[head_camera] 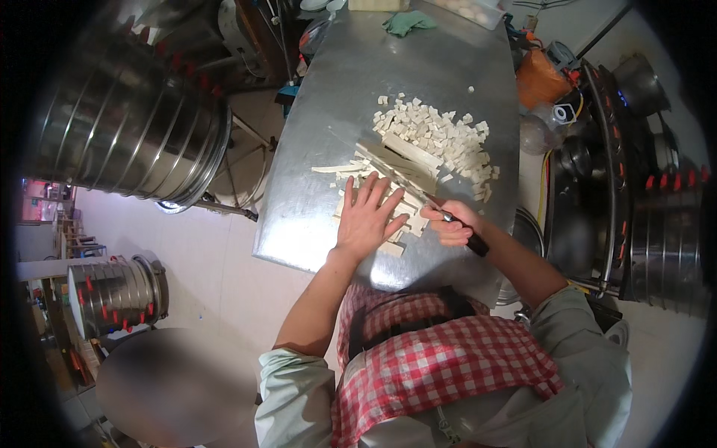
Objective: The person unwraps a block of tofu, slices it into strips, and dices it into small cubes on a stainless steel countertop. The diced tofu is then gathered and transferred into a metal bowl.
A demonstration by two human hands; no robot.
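On the stainless steel table (313,123), my right hand (455,219) is closed round the dark handle of a large knife (400,178). Its blade slants up and left across pale strips that look like dough or tofu (392,249). My left hand (365,215) lies with spread fingers on these strips, its fingertips near the blade; the palm hides part of them. Beyond the blade rest a thicker pale strip (411,150) and a heap of small pale cubes (448,131), some scattered at its right. The contact between blade and strips is not clear.
A green cloth (409,23), a pale block (378,4) and a plastic container of eggs (462,10) are at the table's far end. Stacked metal steamers (134,129) stand at the left. A gas cooker (582,185) stands close on the right. A blurred round shape (176,386) is at lower left.
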